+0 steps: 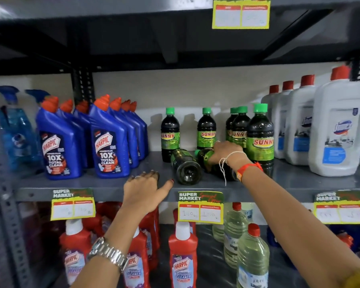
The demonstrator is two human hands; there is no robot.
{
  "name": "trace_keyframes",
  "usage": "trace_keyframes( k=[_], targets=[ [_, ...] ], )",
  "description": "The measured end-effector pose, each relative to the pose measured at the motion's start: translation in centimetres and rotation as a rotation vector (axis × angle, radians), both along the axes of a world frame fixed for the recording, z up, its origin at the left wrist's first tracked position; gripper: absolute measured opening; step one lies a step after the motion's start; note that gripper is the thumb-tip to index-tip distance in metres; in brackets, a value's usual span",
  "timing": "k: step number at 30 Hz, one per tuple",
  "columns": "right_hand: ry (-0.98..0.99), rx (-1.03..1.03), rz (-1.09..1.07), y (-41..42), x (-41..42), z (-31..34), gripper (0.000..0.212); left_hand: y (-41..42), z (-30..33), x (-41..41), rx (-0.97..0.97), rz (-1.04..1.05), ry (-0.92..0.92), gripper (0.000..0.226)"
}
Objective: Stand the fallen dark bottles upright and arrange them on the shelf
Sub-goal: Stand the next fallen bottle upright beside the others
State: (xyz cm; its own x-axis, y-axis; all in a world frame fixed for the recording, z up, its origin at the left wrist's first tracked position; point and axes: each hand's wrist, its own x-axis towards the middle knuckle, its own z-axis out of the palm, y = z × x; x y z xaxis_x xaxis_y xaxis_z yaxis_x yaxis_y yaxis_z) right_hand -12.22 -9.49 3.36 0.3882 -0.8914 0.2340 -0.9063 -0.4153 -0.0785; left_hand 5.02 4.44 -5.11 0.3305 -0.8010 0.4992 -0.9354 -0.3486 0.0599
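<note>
Right hand (224,151) is wrapped around one of the fallen bottles (205,157), gripping it near the label while it lies on its side on the middle shelf (104,180). Left hand (144,189) is just resting flat on the shelf's front edge, fingers spread, holding nothing.

Progress-wise, I'd say it's barely halfway. Five dark bottles with green caps (260,132) already stand upright toward the back and right, but they're scattered, not lined up. A second fallen bottle (185,167) lies right beside the gripped one, its base pointing out at the camera, so that's two left to stand, plus the tidying.

Around them: blue toilet cleaner bottles (105,146) to the left, big white jugs (337,129) to the right. The gap in between looks roomy enough, though the upright bottles crowd right behind the gripping hand, so tipping one seems easy.
</note>
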Motion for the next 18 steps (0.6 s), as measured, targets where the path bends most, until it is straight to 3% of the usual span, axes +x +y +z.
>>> trace_keyframes(
  k=[5,9,12,15,18],
  targets=[
    [-0.259,-0.122,0.004,-0.6,-0.2,-0.6,0.051,-0.3,-0.4,0.3,-0.013,0.006,-0.014,0.075],
    [-0.798,-0.237,0.126,-0.7,-0.4,-0.7,0.063,-0.5,-0.5,0.3,-0.030,0.007,-0.028,0.074],
    [-1.120,-0.205,0.189,-0.3,-0.2,-0.4,0.074,-0.5,-0.6,0.3,-0.052,0.001,-0.037,0.073],
    [-1.269,-0.070,0.240,0.1,-0.1,-0.8,0.071,-0.4,-0.6,0.4,-0.050,-0.007,-0.037,0.074],
    [-1.291,0.000,0.266,0.3,0.0,-2.1,0.068,-0.5,-0.6,0.4,-0.047,-0.019,-0.032,0.074]
  ],
)
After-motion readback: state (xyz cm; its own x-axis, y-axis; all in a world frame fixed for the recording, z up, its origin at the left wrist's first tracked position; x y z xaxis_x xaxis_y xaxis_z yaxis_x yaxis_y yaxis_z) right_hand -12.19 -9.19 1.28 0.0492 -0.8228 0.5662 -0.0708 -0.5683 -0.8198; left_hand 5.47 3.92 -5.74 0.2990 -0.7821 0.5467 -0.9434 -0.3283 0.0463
